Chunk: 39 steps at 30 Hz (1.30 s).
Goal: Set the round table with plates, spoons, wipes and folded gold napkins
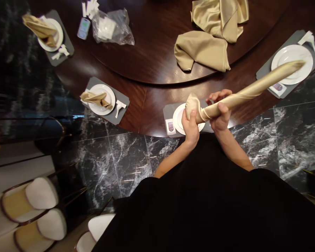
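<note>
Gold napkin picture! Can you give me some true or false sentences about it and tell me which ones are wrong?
1. The left hand holds the bent end of the rolled gold napkin. True.
2. Only one hand touches that napkin. False: the right hand holds it too.
3. The plate beneath the hands is white. True.
4. The phone lies on the floor. False: it is on the wooden table, beside the clear plastic bag.
</note>
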Each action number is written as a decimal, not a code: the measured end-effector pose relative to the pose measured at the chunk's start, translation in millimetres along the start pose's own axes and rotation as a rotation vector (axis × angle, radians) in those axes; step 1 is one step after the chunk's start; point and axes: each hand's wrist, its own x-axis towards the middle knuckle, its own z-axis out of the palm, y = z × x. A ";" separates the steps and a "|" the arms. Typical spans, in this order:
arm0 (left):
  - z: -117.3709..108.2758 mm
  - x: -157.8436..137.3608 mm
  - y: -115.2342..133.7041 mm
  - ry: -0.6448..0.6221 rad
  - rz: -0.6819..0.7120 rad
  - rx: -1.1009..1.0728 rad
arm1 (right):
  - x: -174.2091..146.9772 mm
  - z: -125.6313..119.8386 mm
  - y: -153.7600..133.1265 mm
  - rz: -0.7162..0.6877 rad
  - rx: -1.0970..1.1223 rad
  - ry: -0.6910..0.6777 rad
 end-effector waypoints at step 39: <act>-84.7 -51.3 -3.2 -0.611 -0.273 0.492 | -74.5 -79.6 6.1 0.625 -0.167 -0.262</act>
